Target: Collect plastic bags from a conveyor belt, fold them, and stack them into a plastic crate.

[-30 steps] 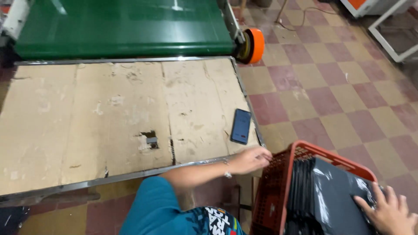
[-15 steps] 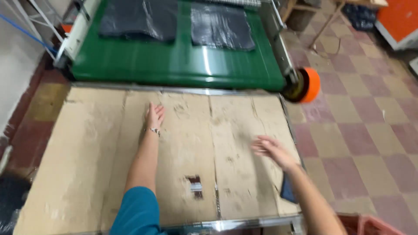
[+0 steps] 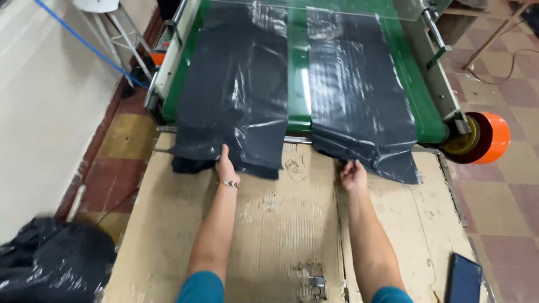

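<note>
Cardboard-topped table (image 3: 292, 224): your left hand (image 3: 226, 167) and right hand (image 3: 352, 174) pinch black plastic bag edges (image 3: 236, 112) just beyond fingertips, apparently drawing them off the green conveyor (image 3: 298, 67).

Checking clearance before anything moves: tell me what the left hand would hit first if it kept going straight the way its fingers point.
The left hand points up-frame and already touches the left black plastic sheet. Beyond its edge lies the green conveyor belt, probably next; depth is unclear.
</note>
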